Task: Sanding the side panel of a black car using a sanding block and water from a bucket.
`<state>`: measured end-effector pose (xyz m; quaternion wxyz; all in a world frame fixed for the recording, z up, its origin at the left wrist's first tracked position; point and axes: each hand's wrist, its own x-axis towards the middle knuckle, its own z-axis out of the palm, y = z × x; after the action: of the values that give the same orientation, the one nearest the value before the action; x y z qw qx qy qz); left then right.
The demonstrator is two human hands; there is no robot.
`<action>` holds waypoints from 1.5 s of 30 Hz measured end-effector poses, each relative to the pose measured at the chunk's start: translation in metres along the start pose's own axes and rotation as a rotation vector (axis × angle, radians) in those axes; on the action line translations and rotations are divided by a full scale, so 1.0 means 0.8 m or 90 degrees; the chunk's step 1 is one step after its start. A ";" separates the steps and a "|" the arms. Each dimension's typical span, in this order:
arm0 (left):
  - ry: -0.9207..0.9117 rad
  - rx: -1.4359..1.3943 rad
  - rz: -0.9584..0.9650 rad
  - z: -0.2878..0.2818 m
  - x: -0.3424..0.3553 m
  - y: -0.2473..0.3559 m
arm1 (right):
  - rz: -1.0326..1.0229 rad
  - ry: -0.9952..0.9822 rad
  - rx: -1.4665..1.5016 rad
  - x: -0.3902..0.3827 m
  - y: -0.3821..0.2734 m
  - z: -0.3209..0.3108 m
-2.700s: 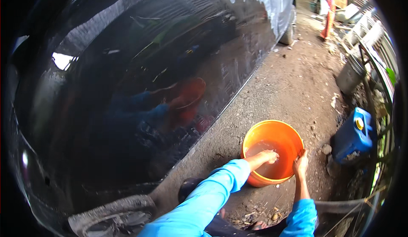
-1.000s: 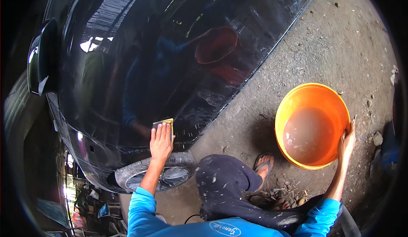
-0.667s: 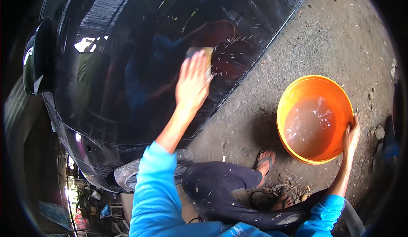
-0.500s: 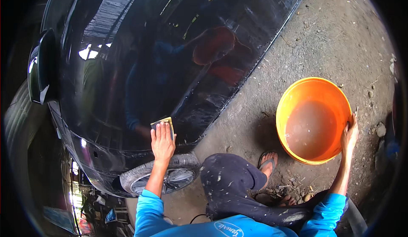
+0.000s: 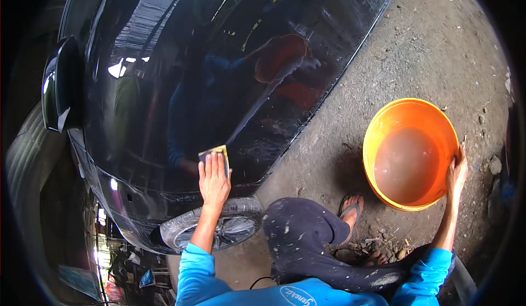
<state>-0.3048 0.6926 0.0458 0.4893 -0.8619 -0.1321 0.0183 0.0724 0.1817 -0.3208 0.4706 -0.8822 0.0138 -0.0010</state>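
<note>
My left hand [image 5: 215, 185] lies over a thin, dark sanding pad [image 5: 220, 151] with a yellow edge. It presses the pad onto the glossy black car panel [image 5: 148, 136], just above the wheel. The fingers are together and partly cover the pad. With its arm stretched down on the right, my right hand [image 5: 457, 169] grips the rim of an orange bucket [image 5: 368, 166]. The bucket is part filled with cloudy, brownish water. A wet streak [image 5: 249, 113] runs on the panel from near the pad toward a reddish reflection.
A side mirror [image 5: 56, 84] juts out at the left. The car's wheel [image 5: 233, 226] is below my left hand. My sandalled foot [image 5: 350, 211] rests on gritty ground [image 5: 427, 48] beside the bucket. Small stones and debris [image 5: 386, 240] lie near my feet.
The whole view has shifted slightly to the right. On the panel the wet streak looks lighter and more distinct. Both hands keep their hold, with little movement.
</note>
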 end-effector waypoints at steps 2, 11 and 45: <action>-0.001 -0.032 -0.071 -0.002 0.014 0.018 | -0.022 0.011 0.002 0.000 -0.004 0.006; 0.166 -0.165 0.074 -0.064 0.233 0.101 | -0.010 -0.016 0.010 0.011 0.030 0.013; 0.232 -0.237 0.030 -0.099 0.196 0.036 | 0.003 -0.039 0.112 0.022 0.034 0.016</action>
<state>-0.1346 0.6503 0.0777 0.3377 -0.9288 -0.0224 -0.1506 0.0898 0.1767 -0.3503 0.5466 -0.8370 0.0011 0.0258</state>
